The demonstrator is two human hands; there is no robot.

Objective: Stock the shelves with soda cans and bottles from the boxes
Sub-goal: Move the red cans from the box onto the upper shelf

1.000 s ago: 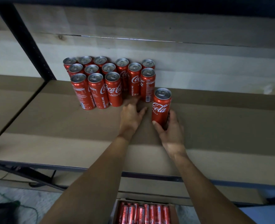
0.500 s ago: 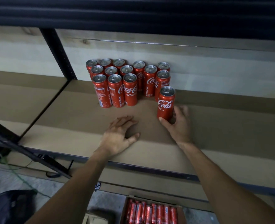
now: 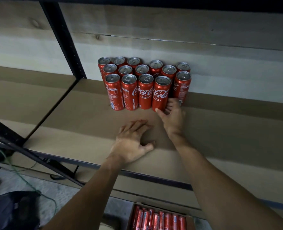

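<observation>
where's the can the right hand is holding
In the head view, the can stands fourth from the left in the front row on the shelf, with the right hand around its base.

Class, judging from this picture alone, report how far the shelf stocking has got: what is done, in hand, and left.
Done: a block of red cans stands upright at the back of the shelf. In hand: the right hand grips the front-row can, placed against its neighbours; the left hand rests on the shelf. Left: boxed cans wait below, and much of the shelf is bare. No bottles show.
</observation>
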